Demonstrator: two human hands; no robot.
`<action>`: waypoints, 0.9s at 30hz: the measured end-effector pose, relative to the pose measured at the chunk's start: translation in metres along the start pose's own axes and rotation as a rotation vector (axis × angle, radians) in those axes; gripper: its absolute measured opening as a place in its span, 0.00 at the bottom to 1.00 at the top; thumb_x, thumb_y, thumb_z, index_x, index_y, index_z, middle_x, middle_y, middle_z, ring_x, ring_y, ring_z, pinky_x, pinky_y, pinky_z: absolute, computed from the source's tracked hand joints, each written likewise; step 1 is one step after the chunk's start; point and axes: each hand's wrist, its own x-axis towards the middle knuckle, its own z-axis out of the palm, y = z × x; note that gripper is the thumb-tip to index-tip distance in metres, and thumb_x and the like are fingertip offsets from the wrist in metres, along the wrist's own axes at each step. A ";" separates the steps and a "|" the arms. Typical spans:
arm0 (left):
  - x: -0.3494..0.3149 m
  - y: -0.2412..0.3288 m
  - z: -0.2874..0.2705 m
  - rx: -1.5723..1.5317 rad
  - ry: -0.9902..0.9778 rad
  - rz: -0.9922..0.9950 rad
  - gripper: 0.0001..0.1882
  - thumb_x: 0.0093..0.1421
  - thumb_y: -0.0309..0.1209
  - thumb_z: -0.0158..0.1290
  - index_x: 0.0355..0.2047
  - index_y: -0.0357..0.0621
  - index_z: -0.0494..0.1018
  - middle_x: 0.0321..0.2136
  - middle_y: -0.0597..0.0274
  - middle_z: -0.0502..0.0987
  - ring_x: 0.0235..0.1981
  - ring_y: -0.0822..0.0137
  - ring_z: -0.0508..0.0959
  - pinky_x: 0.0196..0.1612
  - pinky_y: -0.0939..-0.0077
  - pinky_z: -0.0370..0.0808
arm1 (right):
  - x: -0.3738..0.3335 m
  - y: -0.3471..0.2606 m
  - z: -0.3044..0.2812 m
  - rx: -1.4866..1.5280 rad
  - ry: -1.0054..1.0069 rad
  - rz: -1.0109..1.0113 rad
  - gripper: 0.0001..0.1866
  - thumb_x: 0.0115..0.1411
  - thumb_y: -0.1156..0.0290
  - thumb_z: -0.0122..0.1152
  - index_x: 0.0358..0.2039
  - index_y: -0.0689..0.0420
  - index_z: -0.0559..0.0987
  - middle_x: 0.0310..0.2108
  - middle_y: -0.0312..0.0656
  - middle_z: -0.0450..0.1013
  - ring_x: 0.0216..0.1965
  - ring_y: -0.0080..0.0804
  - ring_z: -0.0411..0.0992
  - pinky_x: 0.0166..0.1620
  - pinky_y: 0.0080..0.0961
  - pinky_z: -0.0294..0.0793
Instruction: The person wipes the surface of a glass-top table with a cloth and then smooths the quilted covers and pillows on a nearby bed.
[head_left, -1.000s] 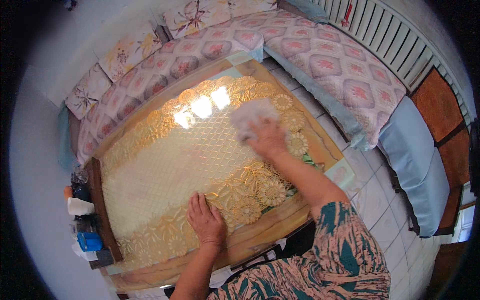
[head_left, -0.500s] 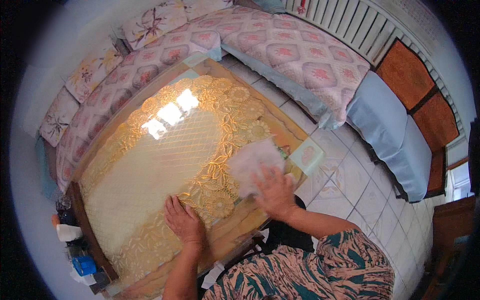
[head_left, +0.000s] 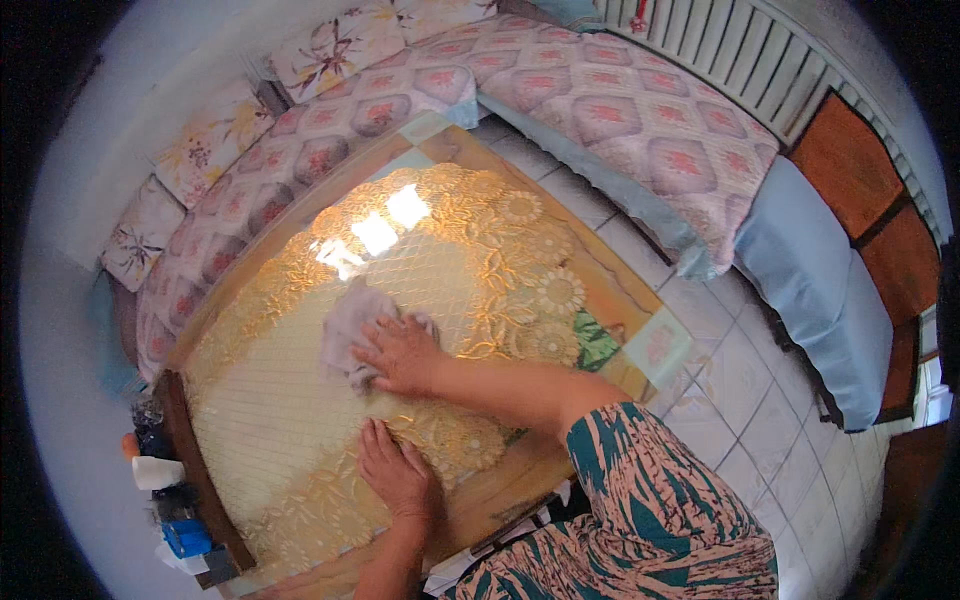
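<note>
Beneath my right hand (head_left: 402,355) is a pale pinkish cloth (head_left: 352,322), pressed flat on the middle of a low table. The fingers are stretched out over the cloth, not wrapped round it. My left hand (head_left: 395,472) lies flat near the table's front edge, fingers extended, on the golden border of the cover. The table (head_left: 640,378) has a glossy see-through top over a lace-like golden cover (head_left: 290,390) with flowers and leaves. Bright window reflections shine on its far half.
A sofa with a pink patterned cover (head_left: 610,110) runs behind and left of the table, with printed cushions (head_left: 335,48). On the left, a brown wooden rack (head_left: 190,450) holds small items, including a blue one (head_left: 187,538). Pale floor tiles (head_left: 765,410) lie to the right.
My right hand has swept the cloth leftward from the table's right corner to its middle. My left hand stays on the front part of the table. The view has shifted slightly.
</note>
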 end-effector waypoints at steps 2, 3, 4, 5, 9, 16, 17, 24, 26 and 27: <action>0.003 0.010 -0.005 -0.041 -0.055 -0.053 0.28 0.61 0.35 0.43 0.60 0.37 0.58 0.62 0.47 0.58 0.64 0.46 0.56 0.63 0.49 0.50 | 0.026 0.029 0.011 0.015 0.011 0.072 0.34 0.55 0.47 0.54 0.61 0.42 0.65 0.67 0.46 0.51 0.66 0.50 0.48 0.62 0.57 0.47; 0.002 0.010 -0.007 -0.039 -0.056 -0.057 0.28 0.61 0.35 0.43 0.60 0.37 0.58 0.62 0.47 0.58 0.64 0.46 0.56 0.63 0.49 0.50 | 0.037 0.042 0.007 0.052 0.003 0.127 0.34 0.55 0.47 0.54 0.62 0.43 0.64 0.67 0.46 0.50 0.67 0.51 0.46 0.64 0.57 0.45; 0.003 0.008 -0.008 -0.038 -0.058 -0.056 0.28 0.61 0.35 0.43 0.60 0.37 0.58 0.62 0.47 0.58 0.64 0.47 0.56 0.63 0.49 0.49 | 0.046 0.056 0.001 0.087 -0.005 0.185 0.34 0.56 0.48 0.54 0.62 0.43 0.64 0.68 0.46 0.49 0.68 0.52 0.44 0.65 0.57 0.42; -0.001 -0.001 -0.006 -0.010 -0.048 -0.053 0.28 0.60 0.35 0.43 0.60 0.37 0.58 0.62 0.47 0.58 0.64 0.47 0.55 0.63 0.48 0.49 | 0.054 0.061 -0.019 0.095 -0.012 0.235 0.34 0.56 0.48 0.54 0.62 0.43 0.64 0.68 0.46 0.48 0.69 0.52 0.42 0.65 0.57 0.41; 0.004 0.009 -0.010 -0.039 -0.087 -0.060 0.29 0.60 0.35 0.43 0.60 0.37 0.58 0.62 0.47 0.58 0.64 0.47 0.55 0.63 0.48 0.48 | 0.030 0.140 -0.039 -0.055 0.136 0.470 0.34 0.56 0.47 0.53 0.62 0.43 0.64 0.68 0.44 0.48 0.68 0.50 0.42 0.65 0.57 0.40; 0.000 0.007 -0.007 -0.047 -0.022 -0.050 0.28 0.60 0.34 0.44 0.60 0.36 0.58 0.62 0.47 0.58 0.64 0.47 0.55 0.63 0.48 0.49 | -0.087 0.171 -0.096 -0.336 0.276 0.677 0.31 0.56 0.50 0.54 0.60 0.43 0.66 0.64 0.44 0.56 0.62 0.46 0.53 0.58 0.53 0.51; -0.001 0.007 -0.005 -0.061 -0.005 -0.040 0.28 0.60 0.34 0.44 0.60 0.36 0.58 0.62 0.47 0.58 0.64 0.47 0.55 0.63 0.49 0.49 | -0.107 0.165 -0.102 -0.345 0.267 0.683 0.32 0.56 0.50 0.55 0.60 0.43 0.65 0.64 0.45 0.56 0.62 0.46 0.53 0.58 0.54 0.52; -0.002 0.007 -0.006 -0.035 0.022 -0.052 0.27 0.60 0.33 0.44 0.59 0.37 0.58 0.62 0.48 0.58 0.65 0.49 0.55 0.64 0.50 0.50 | -0.221 0.056 -0.100 -0.295 0.205 0.641 0.32 0.52 0.55 0.59 0.59 0.44 0.66 0.63 0.45 0.57 0.59 0.46 0.56 0.53 0.53 0.58; -0.001 0.010 -0.006 -0.051 0.020 -0.067 0.27 0.60 0.33 0.45 0.59 0.37 0.59 0.62 0.49 0.59 0.64 0.50 0.55 0.64 0.50 0.49 | -0.244 0.027 -0.091 -0.309 0.189 0.551 0.32 0.52 0.56 0.59 0.58 0.44 0.67 0.62 0.45 0.58 0.58 0.46 0.57 0.51 0.52 0.59; -0.002 0.010 -0.006 -0.048 0.018 -0.074 0.27 0.60 0.33 0.45 0.59 0.37 0.59 0.62 0.50 0.59 0.64 0.50 0.55 0.64 0.51 0.49 | -0.249 0.024 -0.095 -0.313 0.152 0.546 0.32 0.51 0.56 0.60 0.58 0.44 0.67 0.62 0.45 0.58 0.58 0.46 0.57 0.51 0.51 0.59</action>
